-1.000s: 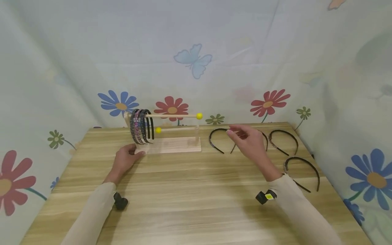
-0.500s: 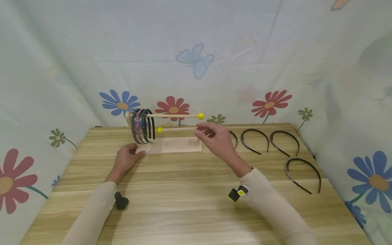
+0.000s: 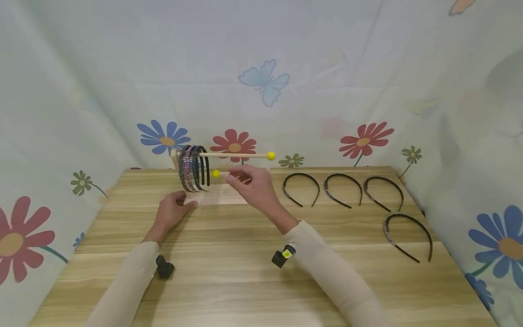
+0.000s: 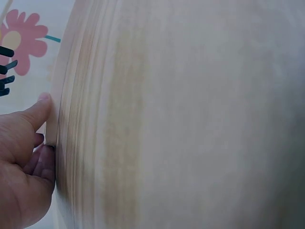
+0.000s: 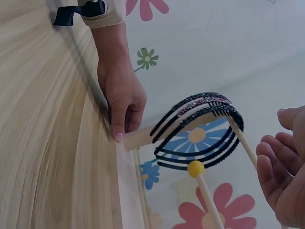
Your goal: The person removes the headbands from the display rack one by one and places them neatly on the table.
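My left hand [image 3: 170, 211] grips the left end of a wooden headband stand [image 3: 216, 196], thumb on top of its flat base. Several black headbands [image 3: 189, 169], some with glitter and one with pink sparkle, hang at the left end of the stand's upper rod [image 3: 241, 155]. In front of the stand, my right hand [image 3: 255, 187] has its fingers loosely bent beside the lower rod's yellow ball [image 3: 215, 173]. The right wrist view shows that hand [image 5: 288, 164] holding nothing, close to the rods; the hand hides the lower rod's post in the head view.
On the wooden table [image 3: 229, 272], three more headbands lie in a row to the right of the stand, the nearest being a black one [image 3: 301, 174]. Another headband [image 3: 408, 215] lies in front of them at the right. A flowered cloth [image 3: 318, 104] stands behind.
My right hand has moved left, from over the headbands on the table to in front of the stand. The left hand has kept its grip on the base.
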The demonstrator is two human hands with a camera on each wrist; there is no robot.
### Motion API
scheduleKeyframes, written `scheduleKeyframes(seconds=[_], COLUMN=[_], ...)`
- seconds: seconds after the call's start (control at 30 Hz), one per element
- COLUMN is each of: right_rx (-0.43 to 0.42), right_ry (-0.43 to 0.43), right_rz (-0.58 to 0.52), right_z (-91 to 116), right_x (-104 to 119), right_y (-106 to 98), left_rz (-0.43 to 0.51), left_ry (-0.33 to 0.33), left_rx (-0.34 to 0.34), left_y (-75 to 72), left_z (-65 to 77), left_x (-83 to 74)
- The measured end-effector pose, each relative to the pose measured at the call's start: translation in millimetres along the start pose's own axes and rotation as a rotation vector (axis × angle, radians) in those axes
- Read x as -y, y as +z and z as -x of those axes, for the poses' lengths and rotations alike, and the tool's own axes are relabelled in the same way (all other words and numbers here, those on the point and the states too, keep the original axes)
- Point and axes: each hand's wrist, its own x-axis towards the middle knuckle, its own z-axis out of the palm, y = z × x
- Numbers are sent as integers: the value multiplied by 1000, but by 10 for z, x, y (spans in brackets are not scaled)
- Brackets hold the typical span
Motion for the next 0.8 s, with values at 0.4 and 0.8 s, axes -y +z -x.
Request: scheduleKeyframes(seconds=[0.4, 0.8], right_rx=[11, 32], right_ry=[65, 94], right_rz=[-74, -109], right_z=[-196, -312], right_x=[-28, -54], right_y=[412, 703], left_rz=[4, -16], left_ry=[-3, 33], left_rx=[-21, -32], left_y=[40, 33], left_z=[-23, -42], left_x=[60, 55])
